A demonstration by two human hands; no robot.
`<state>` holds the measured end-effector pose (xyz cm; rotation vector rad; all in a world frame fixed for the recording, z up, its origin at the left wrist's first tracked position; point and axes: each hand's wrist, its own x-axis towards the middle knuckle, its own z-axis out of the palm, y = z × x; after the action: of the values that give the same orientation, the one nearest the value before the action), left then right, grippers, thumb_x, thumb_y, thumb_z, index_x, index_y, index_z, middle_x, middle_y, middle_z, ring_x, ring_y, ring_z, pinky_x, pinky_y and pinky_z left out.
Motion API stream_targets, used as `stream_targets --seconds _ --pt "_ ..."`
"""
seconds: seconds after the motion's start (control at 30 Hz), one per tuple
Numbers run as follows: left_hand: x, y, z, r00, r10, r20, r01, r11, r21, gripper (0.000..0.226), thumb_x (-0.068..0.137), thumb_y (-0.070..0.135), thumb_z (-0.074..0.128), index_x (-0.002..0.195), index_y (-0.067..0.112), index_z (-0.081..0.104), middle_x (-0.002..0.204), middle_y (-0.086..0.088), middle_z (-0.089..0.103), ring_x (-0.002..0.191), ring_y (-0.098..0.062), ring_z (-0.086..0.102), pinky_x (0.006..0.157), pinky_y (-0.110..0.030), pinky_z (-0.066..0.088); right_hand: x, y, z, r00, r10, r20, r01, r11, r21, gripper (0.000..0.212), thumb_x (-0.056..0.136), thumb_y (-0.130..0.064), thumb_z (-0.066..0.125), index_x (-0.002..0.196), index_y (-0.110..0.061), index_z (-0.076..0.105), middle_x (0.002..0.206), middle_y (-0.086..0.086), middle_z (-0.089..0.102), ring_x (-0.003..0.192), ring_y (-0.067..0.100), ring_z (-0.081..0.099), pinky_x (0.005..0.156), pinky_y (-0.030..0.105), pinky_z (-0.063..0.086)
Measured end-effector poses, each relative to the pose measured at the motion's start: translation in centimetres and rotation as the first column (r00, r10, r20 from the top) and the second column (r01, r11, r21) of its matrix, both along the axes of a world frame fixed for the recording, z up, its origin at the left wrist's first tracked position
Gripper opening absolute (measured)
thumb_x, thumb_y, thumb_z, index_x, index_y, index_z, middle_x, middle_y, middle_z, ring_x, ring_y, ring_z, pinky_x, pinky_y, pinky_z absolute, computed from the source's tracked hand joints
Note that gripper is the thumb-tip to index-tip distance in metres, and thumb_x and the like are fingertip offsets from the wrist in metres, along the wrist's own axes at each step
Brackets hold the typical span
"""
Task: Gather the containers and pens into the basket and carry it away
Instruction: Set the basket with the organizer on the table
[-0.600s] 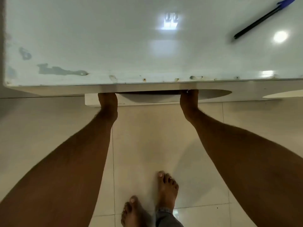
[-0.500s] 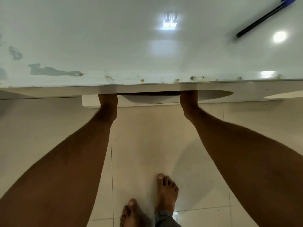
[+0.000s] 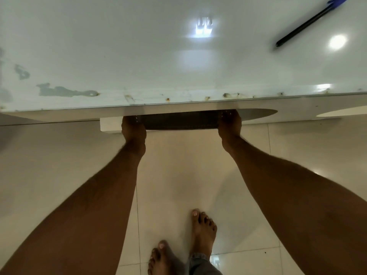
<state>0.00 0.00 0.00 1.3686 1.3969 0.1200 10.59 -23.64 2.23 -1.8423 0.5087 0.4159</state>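
A dark mesh basket (image 3: 179,121) shows as a narrow strip just below the white table's front edge (image 3: 178,102); most of it is hidden under the tabletop. My left hand (image 3: 132,130) grips its left end and my right hand (image 3: 230,127) grips its right end, fingers partly hidden behind the basket. A black pen with a blue cap (image 3: 305,22) lies on the tabletop at the far right. No containers are in view.
The glossy white tabletop fills the upper half, with chipped, rust-spotted paint along its front edge. Below it is a beige tiled floor (image 3: 59,165) where my bare feet (image 3: 202,231) stand. A white lower shelf or rail (image 3: 110,126) sits under the table behind the basket.
Both hands have drawn back from under the table, bringing the dark basket's edge into sight. The view has shifted slightly.
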Motion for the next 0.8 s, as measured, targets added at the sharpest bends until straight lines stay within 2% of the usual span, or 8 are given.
stream_targets --seconds 0.07,0.1,0.23,0.3,0.33,0.47,0.67,0.8 --pt "-1.5 -1.1 2.2 1.000 0.005 0.000 -0.005 1.000 0.003 0.033 0.098 0.010 0.044 0.128 0.007 0.060 0.126 -0.025 0.064 0.115 -0.045 0.061 0.098 -0.054 0.052 -1.7 -1.4 0.7 1.000 -0.001 -0.016 0.001 1.000 0.022 0.020 0.101 -0.006 0.057 0.119 -0.010 0.065 0.112 0.008 0.072 0.099 0.018 0.067 0.082 0.029 0.056" --pt "-2.5 -1.7 3.0 1.000 -0.006 -0.017 0.006 1.000 0.006 0.032 0.098 0.009 0.046 0.127 0.007 0.061 0.125 -0.021 0.066 0.118 -0.043 0.060 0.102 -0.054 0.050 -2.6 -2.0 1.0 1.000 -0.003 -0.021 0.004 0.999 0.038 0.020 0.101 -0.006 0.057 0.119 -0.009 0.065 0.112 0.010 0.073 0.099 0.019 0.069 0.080 0.028 0.058" --pt "-5.8 -3.6 5.6 0.999 0.012 -0.034 -0.013 1.000 -0.018 0.029 0.100 0.010 0.050 0.127 0.008 0.062 0.123 -0.012 0.068 0.099 -0.023 0.059 0.086 -0.044 0.056 -6.3 -3.8 3.5 0.999 -0.042 -0.027 0.044 0.997 0.069 0.015 0.103 -0.005 0.055 0.115 -0.010 0.064 0.106 0.004 0.072 0.094 0.013 0.070 0.073 0.016 0.059" --pt "-7.8 -4.8 7.1 0.999 0.013 -0.031 -0.013 1.000 -0.011 0.030 0.100 0.010 0.051 0.128 0.008 0.061 0.122 -0.009 0.067 0.098 -0.021 0.059 0.073 -0.028 0.052 -8.5 -4.5 4.9 0.999 -0.040 -0.026 0.041 0.998 0.044 0.017 0.104 -0.005 0.054 0.113 -0.016 0.064 0.103 0.001 0.070 0.091 0.011 0.067 0.067 0.011 0.056" --pt "-9.0 -5.4 7.7 0.999 0.012 -0.038 -0.012 1.000 -0.006 0.031 0.099 0.010 0.052 0.129 0.008 0.060 0.122 -0.008 0.067 0.101 -0.023 0.060 0.075 -0.026 0.051 -9.5 -5.0 5.4 0.999 -0.031 -0.026 0.032 0.999 0.030 0.018 0.104 -0.006 0.054 0.113 -0.019 0.064 0.105 0.002 0.070 0.093 0.013 0.067 0.069 0.014 0.057" --pt "-13.5 -7.3 10.0 0.993 0.074 -0.089 -0.077 0.996 -0.040 0.034 0.098 0.012 0.052 0.131 0.011 0.061 0.125 -0.013 0.067 0.111 -0.034 0.062 0.095 -0.043 0.054 -13.5 -6.7 7.5 0.998 -0.014 -0.066 0.014 1.000 0.002 0.019 0.103 -0.012 0.056 0.114 -0.025 0.064 0.116 0.006 0.071 0.108 0.025 0.067 0.091 0.040 0.059" --pt "-18.8 -9.8 14.5 0.989 0.116 -0.096 -0.121 0.991 -0.054 0.033 0.096 0.007 0.055 0.128 0.012 0.063 0.120 -0.012 0.070 0.109 -0.035 0.066 0.094 -0.042 0.057 -18.7 -8.9 12.6 0.998 -0.036 -0.052 0.039 0.998 0.047 0.020 0.102 -0.008 0.059 0.114 -0.023 0.063 0.106 -0.002 0.070 0.098 0.012 0.067 0.079 0.025 0.057" --pt "-21.2 -11.4 19.0 0.987 0.128 -0.101 -0.134 0.989 -0.057 0.031 0.098 0.010 0.054 0.129 0.011 0.062 0.121 -0.014 0.069 0.109 -0.036 0.065 0.096 -0.047 0.057 -21.7 -10.2 16.0 0.997 -0.045 -0.059 0.047 0.998 0.034 0.021 0.101 -0.006 0.061 0.112 -0.024 0.063 0.108 0.001 0.071 0.100 0.017 0.068 0.084 0.032 0.059"
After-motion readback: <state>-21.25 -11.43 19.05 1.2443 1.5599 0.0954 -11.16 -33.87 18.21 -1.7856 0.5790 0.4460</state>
